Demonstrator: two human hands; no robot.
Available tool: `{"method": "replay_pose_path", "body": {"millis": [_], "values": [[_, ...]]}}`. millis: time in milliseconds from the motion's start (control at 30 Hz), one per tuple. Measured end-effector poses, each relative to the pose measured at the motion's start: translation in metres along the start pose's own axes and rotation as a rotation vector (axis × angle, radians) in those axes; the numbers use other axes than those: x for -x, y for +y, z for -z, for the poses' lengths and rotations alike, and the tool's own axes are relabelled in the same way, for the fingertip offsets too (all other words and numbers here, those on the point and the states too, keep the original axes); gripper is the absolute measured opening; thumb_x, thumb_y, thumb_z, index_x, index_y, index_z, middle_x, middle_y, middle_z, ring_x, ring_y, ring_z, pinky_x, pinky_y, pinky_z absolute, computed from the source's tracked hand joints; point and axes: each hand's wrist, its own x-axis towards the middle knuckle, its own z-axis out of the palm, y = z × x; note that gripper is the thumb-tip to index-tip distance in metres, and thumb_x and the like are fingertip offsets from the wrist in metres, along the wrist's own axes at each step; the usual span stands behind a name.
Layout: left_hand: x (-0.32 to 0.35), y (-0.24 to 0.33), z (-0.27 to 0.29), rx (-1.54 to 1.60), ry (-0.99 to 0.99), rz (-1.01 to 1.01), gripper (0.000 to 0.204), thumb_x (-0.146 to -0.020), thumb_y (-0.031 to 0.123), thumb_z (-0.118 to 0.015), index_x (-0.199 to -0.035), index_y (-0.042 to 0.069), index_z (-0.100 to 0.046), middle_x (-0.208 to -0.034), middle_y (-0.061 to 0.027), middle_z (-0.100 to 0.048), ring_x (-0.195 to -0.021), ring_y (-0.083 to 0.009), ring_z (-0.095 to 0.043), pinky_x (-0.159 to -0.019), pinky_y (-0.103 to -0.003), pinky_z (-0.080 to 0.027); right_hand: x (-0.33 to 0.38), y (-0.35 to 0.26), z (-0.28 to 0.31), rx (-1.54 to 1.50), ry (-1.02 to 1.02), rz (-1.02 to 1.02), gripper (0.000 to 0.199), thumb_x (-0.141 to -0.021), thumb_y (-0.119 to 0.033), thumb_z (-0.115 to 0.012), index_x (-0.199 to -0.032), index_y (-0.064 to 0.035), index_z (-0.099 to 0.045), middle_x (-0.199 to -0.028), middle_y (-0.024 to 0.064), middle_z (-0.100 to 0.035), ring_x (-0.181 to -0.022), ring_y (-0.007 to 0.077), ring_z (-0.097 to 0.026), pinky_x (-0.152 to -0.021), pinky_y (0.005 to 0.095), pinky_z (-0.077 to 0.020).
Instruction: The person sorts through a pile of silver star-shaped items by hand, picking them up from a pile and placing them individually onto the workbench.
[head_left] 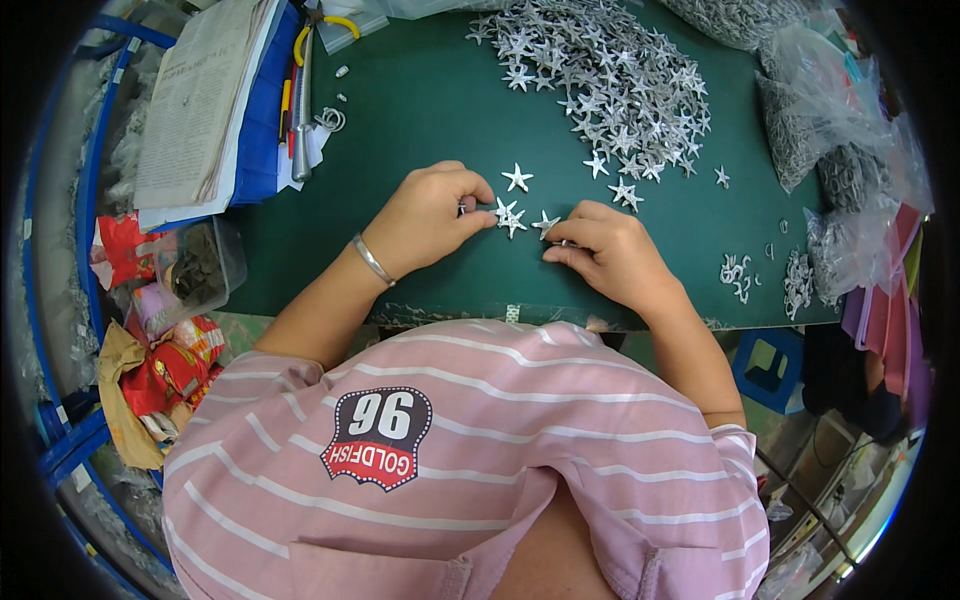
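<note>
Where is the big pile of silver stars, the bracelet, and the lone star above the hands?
pile of silver stars (pixel 610 85), head view, middle of the heap
bracelet (pixel 372 261), head view, band on the left wrist
lone star (pixel 517 178), head view, its centre

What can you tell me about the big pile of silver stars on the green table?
The pile of stars is a loose heap of small, flat, five-pointed pieces, silvery and metallic-looking, overlapping at all angles. It lies on the far side of the green table, beyond both hands, thinning to scattered single stars at its near edge. Neither hand touches it; clear plastic bags sit at its right.
</note>
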Motion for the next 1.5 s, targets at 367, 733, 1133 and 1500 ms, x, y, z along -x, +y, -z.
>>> {"method": "replay_pose_path", "body": {"millis": [367, 733, 1133, 1500], "values": [[-0.002, 0.003, 0.016, 0.935, -0.138, 0.449, 0.013, -0.085, 0.011, -0.061, -0.080, 0.000, -0.057, -0.074, -0.0071, -0.058, -0.062, -0.0134, -0.055, -0.045, -0.026, -0.042, -0.015, -0.006, -0.017, 0.091, 0.057, 0.041, 0.014, -0.076, -0.011, -0.072, -0.089, -0.0068, -0.069, -0.079, 0.0088, -0.062, -0.066, 0.0277, -0.062, -0.058, 0.0369, -0.0502], [-0.004, 0.008, -0.002, 0.272, 0.056, 0.161, 0.019, -0.075, 0.010, -0.075, -0.084, 0.002, -0.061, -0.071, -0.0060, -0.057, -0.058, -0.0152, -0.053, -0.048, -0.029, -0.043, -0.033, 0.004, 0.013, -0.989, -0.022, -0.612, 0.017, -0.082, -0.015, -0.071, -0.090, -0.0010, -0.067, -0.078, 0.0083, -0.064, -0.069, 0.0165, -0.061, -0.048, 0.0274, -0.0450], [-0.002, -0.001, -0.014, -0.321, 0.133, -0.173, 0.022, -0.071, 0.016, -0.079, -0.085, 0.005, -0.065, -0.074, -0.0085, -0.058, -0.065, -0.0257, -0.059, -0.059, -0.035, -0.049, -0.043, 0.005, -0.018, 0.054, 0.167, -0.140, 0.012, -0.080, -0.017, -0.070, -0.082, -0.0049, -0.069, -0.081, 0.0115, -0.061, -0.072, 0.0317, -0.063, -0.065, 0.0402, -0.0524], [0.001, 0.009, -0.017, -0.342, -0.075, -0.266, 0.018, -0.073, 0.015, -0.074, -0.084, 0.005, -0.065, -0.077, -0.0080, -0.058, -0.067, -0.0249, -0.061, -0.061, -0.035, -0.050, -0.050, 0.009, -0.018, -0.002, 0.234, -0.122, 0.009, -0.079, -0.013, -0.069, -0.080, -0.0036, -0.067, -0.078, 0.0127, -0.060, -0.070, 0.0317, -0.062, -0.064, 0.0407, -0.0509]]}}
